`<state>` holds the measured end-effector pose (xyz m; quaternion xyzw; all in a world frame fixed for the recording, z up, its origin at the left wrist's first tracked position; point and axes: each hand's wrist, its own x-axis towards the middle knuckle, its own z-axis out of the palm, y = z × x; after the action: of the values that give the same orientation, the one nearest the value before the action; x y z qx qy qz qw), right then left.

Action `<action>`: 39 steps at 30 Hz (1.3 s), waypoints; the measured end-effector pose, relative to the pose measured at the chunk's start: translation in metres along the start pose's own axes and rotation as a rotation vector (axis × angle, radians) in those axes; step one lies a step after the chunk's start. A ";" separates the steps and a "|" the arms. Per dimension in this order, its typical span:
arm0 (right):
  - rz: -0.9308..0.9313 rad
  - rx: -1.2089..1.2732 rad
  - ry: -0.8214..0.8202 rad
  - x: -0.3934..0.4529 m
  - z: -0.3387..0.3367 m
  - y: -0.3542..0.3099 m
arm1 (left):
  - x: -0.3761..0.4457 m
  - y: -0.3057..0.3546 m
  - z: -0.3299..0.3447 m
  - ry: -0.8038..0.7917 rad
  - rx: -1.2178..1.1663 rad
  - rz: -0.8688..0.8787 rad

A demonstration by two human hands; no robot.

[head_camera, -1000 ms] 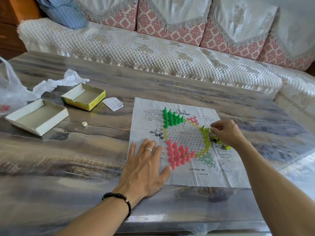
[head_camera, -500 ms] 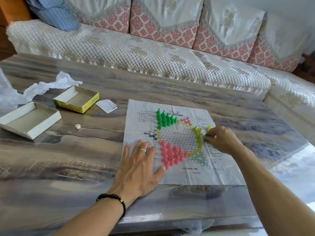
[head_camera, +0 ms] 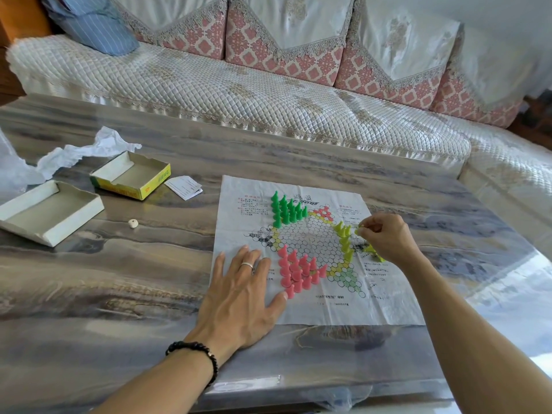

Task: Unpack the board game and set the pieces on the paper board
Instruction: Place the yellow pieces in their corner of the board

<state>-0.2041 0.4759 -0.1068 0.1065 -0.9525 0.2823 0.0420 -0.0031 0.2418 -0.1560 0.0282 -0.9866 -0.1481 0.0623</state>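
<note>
The paper board [head_camera: 301,312] lies flat on the table, printed with a hexagon star grid. Green pieces [head_camera: 286,210] stand in its upper-left corner and pink pieces [head_camera: 298,271] in its lower-left corner. Several yellow pieces [head_camera: 344,239] stand along the right side, and a few more [head_camera: 375,254] lie beside my right wrist. My left hand [head_camera: 242,297] rests flat on the board's left edge, fingers spread, thumb touching a pink piece. My right hand [head_camera: 385,237] pinches one yellow piece [head_camera: 359,229] just above the board's right corner.
The white box tray [head_camera: 44,210] and the yellow box lid [head_camera: 131,177] sit open at the left, with crumpled plastic wrap [head_camera: 86,150] behind them. A small die [head_camera: 132,223] and a folded slip [head_camera: 184,186] lie nearby. A quilted sofa [head_camera: 239,94] runs behind the table.
My right hand has lifted from the loose yellow pieces and carried one toward the yellow row. My left hand has stayed flat on the paper. The view has shifted slightly.
</note>
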 end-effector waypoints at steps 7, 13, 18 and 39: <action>0.029 -0.130 -0.115 0.000 0.009 -0.002 | 0.001 0.000 0.001 0.010 -0.005 0.001; 0.021 -0.189 -0.134 0.001 0.013 -0.004 | 0.001 -0.001 0.002 0.010 0.002 0.002; 0.023 -0.179 -0.137 0.000 0.012 -0.006 | 0.001 -0.001 0.001 0.010 -0.005 0.001; 0.028 -0.184 -0.021 -0.014 -0.019 0.014 | 0.001 -0.001 0.001 0.014 -0.011 0.004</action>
<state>-0.1929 0.5005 -0.1007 0.0921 -0.9761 0.1933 0.0376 -0.0045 0.2416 -0.1572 0.0271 -0.9853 -0.1534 0.0698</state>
